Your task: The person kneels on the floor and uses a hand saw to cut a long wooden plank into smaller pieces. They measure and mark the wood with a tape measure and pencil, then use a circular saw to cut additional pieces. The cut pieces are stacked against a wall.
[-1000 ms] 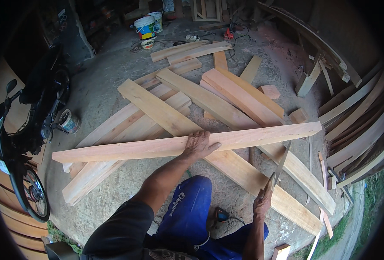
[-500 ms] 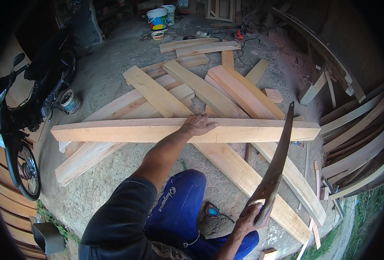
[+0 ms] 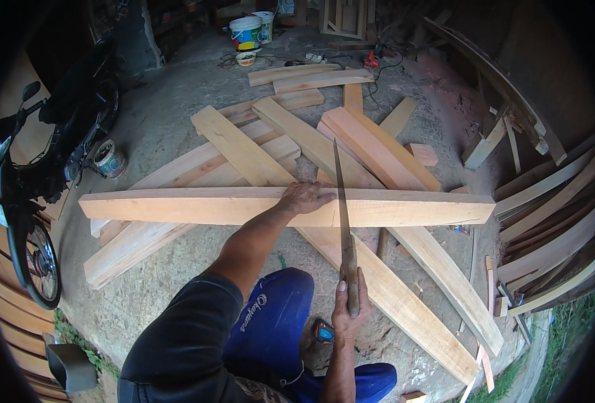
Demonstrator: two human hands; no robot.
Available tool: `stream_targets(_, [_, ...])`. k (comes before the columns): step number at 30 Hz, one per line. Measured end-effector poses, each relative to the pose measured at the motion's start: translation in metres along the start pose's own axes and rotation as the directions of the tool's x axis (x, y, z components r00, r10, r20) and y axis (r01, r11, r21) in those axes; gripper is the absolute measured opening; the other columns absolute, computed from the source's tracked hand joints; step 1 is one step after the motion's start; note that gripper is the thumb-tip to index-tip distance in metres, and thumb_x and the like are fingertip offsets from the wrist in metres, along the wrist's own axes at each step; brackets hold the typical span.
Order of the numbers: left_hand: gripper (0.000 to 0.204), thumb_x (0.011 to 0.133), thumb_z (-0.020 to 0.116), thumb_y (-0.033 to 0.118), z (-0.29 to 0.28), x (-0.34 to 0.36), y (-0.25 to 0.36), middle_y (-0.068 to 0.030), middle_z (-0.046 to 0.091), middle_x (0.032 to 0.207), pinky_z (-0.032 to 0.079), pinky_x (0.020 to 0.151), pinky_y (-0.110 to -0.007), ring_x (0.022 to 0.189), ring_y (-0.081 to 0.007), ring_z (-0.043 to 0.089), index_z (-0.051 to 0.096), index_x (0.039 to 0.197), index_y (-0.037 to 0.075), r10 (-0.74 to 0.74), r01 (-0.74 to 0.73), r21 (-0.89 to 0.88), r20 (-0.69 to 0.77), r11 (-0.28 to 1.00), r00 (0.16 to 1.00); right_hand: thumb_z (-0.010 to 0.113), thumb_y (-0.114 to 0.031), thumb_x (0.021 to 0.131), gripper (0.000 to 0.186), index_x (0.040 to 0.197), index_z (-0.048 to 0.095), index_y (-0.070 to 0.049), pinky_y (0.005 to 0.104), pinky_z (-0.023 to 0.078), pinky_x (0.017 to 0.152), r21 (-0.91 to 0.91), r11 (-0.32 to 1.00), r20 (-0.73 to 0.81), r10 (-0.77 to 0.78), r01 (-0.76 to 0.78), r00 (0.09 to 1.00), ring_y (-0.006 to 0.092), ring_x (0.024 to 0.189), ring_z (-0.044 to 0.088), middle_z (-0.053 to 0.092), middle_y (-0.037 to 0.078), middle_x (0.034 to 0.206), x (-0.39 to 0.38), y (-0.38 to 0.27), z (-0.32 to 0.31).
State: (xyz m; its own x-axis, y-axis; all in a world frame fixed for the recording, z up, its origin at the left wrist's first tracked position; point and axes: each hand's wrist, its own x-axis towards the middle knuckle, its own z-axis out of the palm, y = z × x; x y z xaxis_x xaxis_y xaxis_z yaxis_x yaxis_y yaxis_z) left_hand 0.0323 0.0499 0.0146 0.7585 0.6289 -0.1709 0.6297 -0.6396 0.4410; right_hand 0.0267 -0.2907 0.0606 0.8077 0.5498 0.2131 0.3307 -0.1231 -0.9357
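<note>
**Handsaw [image 3: 346, 236] held out across the long beam [image 3: 196, 207]**

You had the long beam lying crosswise in front of you, over two slanting planks [image 3: 405, 302] that passed beneath it toward the lower right. Your left hand [image 3: 304, 197] was set on the beam's upper edge near its middle, thumb reaching out to the right; its fingertips were not clear, so whether they were clamped round the wood could not be told. Your right hand [image 3: 349, 318] was wrapped firmly around the handsaw's handle, nearer your body than the beam. The blade pointed away from you, seen nearly edge-on, and crossed the view of the beam just right of your left hand; whether it touched the wood was impossible to tell.

A small blue-and-black tool [image 3: 323, 331] lay on the concrete floor [image 3: 170, 258] beside your knee. Farther off, a motorbike [image 3: 49, 151] stood to your left, and a colourful bucket [image 3: 245, 33] sat toward the back.
</note>
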Motion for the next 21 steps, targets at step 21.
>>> stream_targets(21, [0.086, 0.096, 0.052, 0.075, -0.015, -0.010, 0.018, -0.0256, 0.063, 0.142, 0.042, 0.116, -0.052, 0.136, -0.0394, 0.058, 0.056, 0.149, 0.008, -0.036, 0.036, -0.008, 0.009, 0.999, 0.999, 0.076, -0.027, 0.097, 0.062, 0.142, 0.058, 0.012, 0.0354, 0.060, 0.076, -0.023, 0.992, 0.011, -0.123, 0.123, 0.992, 0.0212, 0.086, 0.075, 0.078, 0.019, 0.104, -0.098, 0.008, -0.066])
